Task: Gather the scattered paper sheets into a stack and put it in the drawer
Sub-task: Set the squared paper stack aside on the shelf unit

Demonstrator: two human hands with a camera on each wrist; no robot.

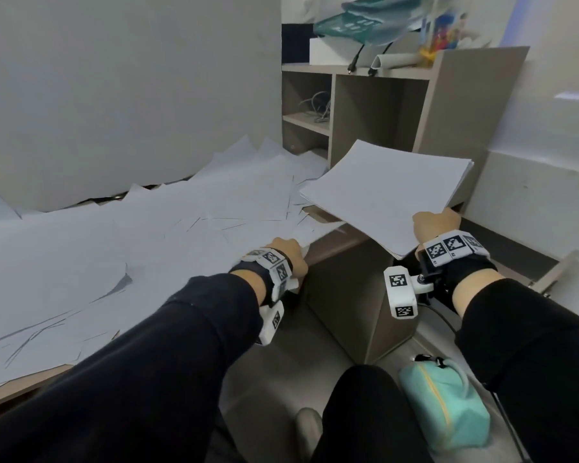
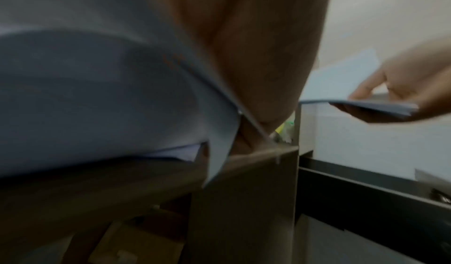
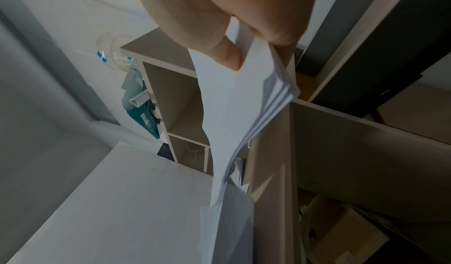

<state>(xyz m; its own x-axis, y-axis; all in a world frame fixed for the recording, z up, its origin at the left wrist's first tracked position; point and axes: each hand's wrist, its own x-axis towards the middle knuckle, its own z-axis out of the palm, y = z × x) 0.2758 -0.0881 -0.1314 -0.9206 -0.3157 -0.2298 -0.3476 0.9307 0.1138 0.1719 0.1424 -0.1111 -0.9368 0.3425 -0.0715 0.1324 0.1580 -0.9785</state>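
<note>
Office: counter (image 1: 331, 243) strewn with sheets (image 1: 147, 228), cubby shelf (image 1: 355, 105) at upper centre holding cables, plain white walls.

Neat stack of white rectangular paper sheets (image 1: 385, 192), squared at the edges, raised off the desk at two o'clock, tilted slightly (near corner lowest). Loose white paper sheets (image 1: 147, 235) strewn overlapping from nine to twelve o'clock, some curling at the corners. Dark open drawer (image 2: 366, 196) at three o'clock.
</note>
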